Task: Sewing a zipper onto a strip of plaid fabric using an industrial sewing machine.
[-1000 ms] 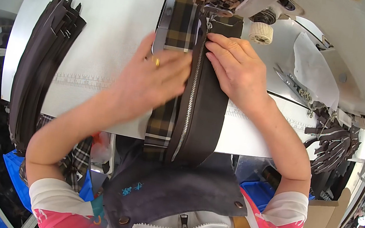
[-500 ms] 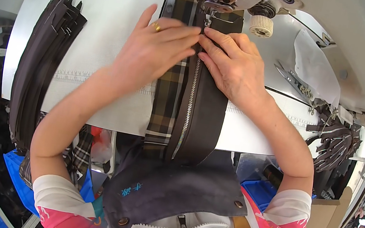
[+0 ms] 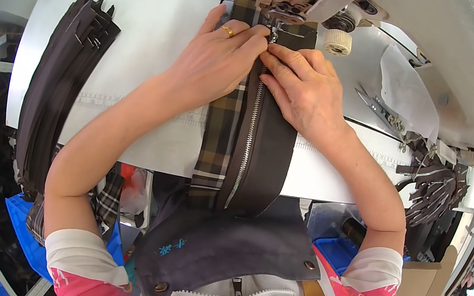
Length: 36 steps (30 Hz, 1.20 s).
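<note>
A dark brown strip with a metal zipper (image 3: 248, 140) lies lengthwise under the sewing machine head (image 3: 333, 0), over a plaid cloth (image 3: 215, 150). Both pieces hang over the table's front edge. My left hand (image 3: 222, 60), a gold ring on one finger, has its fingers bent and pinched on the zipper's edge just in front of the presser foot (image 3: 274, 33). My right hand (image 3: 309, 91) presses the zipper and the brown fabric from the right, fingers together. The two sets of fingertips almost meet and cover the zipper's upper end.
Stacked dark strips (image 3: 64, 86) lie along the table's left side. On the right are metal thread snips (image 3: 383, 110), a white sheet (image 3: 409, 89) and a bundle of dark strips (image 3: 434, 183). Blue bins (image 3: 333, 250) sit below the table. A ruler scale (image 3: 136, 106) crosses the tabletop.
My left hand has come down onto the zipper by the presser foot, its outstretched fingers now curled in. My right hand stays on the strip. The whole view has shifted slightly.
</note>
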Each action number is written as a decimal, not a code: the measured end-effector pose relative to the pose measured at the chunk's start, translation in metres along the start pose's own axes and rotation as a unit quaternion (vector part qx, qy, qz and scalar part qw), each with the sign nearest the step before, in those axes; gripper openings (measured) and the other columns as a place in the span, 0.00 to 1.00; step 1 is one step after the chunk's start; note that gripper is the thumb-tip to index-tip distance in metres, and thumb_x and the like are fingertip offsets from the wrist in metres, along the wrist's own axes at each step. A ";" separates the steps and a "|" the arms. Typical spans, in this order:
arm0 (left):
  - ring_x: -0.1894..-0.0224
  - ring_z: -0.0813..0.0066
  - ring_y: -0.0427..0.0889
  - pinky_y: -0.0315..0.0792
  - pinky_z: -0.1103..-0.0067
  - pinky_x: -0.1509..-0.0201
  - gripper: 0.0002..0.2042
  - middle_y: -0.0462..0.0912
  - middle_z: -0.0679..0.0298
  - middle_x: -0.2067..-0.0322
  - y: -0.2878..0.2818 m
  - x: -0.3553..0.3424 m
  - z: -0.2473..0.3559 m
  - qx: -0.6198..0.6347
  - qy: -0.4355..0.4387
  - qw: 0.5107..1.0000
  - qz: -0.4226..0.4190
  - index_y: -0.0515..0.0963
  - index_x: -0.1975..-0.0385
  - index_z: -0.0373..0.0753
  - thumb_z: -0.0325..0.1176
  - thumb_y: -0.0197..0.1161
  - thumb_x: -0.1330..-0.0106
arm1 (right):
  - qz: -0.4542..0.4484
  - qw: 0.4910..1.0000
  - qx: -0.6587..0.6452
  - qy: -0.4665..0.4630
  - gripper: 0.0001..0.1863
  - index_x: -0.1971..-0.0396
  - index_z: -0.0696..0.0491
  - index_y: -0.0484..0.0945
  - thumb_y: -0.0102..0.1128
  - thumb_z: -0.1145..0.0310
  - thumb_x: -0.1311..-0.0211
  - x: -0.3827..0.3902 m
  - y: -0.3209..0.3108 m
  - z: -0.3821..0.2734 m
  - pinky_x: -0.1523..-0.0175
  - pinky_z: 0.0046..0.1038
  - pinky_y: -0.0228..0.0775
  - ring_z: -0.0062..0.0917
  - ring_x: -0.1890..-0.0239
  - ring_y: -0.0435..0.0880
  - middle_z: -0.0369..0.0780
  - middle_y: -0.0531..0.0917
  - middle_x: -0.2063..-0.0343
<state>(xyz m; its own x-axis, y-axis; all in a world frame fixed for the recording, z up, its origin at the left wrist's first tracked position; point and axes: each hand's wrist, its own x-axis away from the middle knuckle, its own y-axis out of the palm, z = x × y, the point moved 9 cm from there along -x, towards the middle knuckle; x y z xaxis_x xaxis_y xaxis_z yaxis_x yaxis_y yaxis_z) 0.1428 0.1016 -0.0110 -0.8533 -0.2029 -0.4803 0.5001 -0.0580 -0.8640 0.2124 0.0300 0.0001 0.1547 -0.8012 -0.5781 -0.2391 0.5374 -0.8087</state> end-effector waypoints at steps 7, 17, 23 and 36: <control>0.54 0.68 0.80 0.56 0.51 0.33 0.10 0.82 0.62 0.51 0.003 0.005 0.001 -0.040 0.033 0.998 0.047 0.79 0.60 0.39 0.29 0.61 0.41 | -0.033 0.999 0.005 0.011 0.18 0.58 0.53 0.83 0.70 0.67 0.52 -0.003 0.000 -0.002 0.56 0.31 0.72 0.29 0.59 0.77 0.33 0.81 0.56; 0.36 0.64 0.69 0.53 0.46 0.35 0.18 0.77 0.64 0.44 -0.110 0.113 -0.042 -0.205 -0.119 0.971 -0.023 0.80 0.54 0.43 0.41 0.68 0.42 | -0.036 0.999 -0.006 0.011 0.17 0.57 0.54 0.82 0.69 0.72 0.50 -0.004 -0.004 -0.008 0.53 0.31 0.72 0.30 0.59 0.77 0.35 0.81 0.53; 0.47 0.59 0.76 0.67 0.71 0.41 0.19 0.80 0.56 0.53 -0.201 0.161 -0.158 -0.104 -0.329 0.932 0.110 0.78 0.55 0.36 0.40 0.69 0.42 | -0.033 0.999 -0.004 0.009 0.17 0.57 0.54 0.82 0.69 0.72 0.50 -0.007 -0.003 -0.008 0.52 0.30 0.72 0.30 0.59 0.77 0.35 0.82 0.53; 0.63 0.76 0.75 0.68 0.78 0.53 0.15 0.79 0.66 0.69 -0.182 0.169 -0.217 -0.047 -0.406 0.913 0.018 0.79 0.74 0.38 0.39 0.77 0.52 | -0.025 1.000 -0.017 0.008 0.17 0.56 0.54 0.82 0.68 0.72 0.48 -0.005 -0.003 -0.008 0.52 0.30 0.71 0.30 0.58 0.77 0.35 0.82 0.52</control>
<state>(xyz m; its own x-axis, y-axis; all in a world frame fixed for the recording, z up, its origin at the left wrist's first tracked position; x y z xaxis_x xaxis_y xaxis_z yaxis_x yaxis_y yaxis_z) -0.1242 0.2901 0.0326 -0.4277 -0.8625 -0.2706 0.4778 0.0384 -0.8776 0.2051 0.0300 0.0065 0.1511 -0.8308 -0.5357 -0.2640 0.4883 -0.8318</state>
